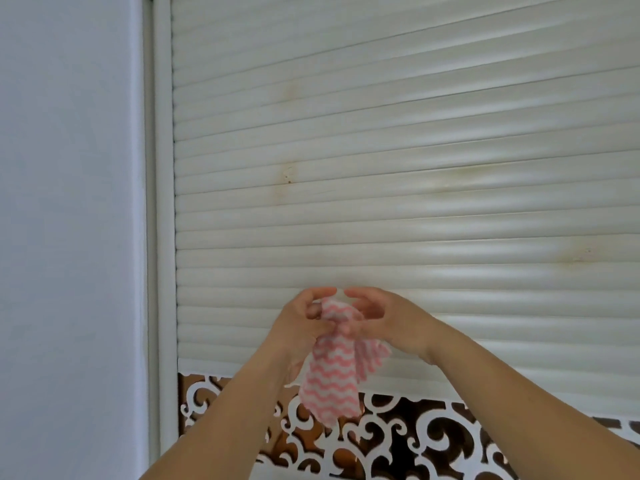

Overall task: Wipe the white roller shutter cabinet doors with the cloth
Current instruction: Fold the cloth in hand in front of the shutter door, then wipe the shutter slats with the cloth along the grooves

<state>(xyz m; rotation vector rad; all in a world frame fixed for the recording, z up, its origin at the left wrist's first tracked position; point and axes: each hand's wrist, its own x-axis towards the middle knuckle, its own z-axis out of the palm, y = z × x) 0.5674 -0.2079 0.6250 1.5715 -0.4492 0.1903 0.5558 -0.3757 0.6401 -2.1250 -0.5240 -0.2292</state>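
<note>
Free: slatted face of the roller shutter door [398, 161] lay bare above and right of both hands | Left limit: raised door frame [162, 202], then wall [69, 202] | Below: scrollwork panel [408, 441] | Centre low: left hand [301, 323], right hand [384, 317] and hanging cloth [332, 372] filled the space.

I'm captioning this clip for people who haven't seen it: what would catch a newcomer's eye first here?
First, the pink-and-white wavy cloth, bunched between the left hand and right hand at lower centre, hanging down. Behind it the white roller shutter door fills the view, with yellowish stains left of centre and further right. Below runs a white scrollwork panel over brown.
</note>
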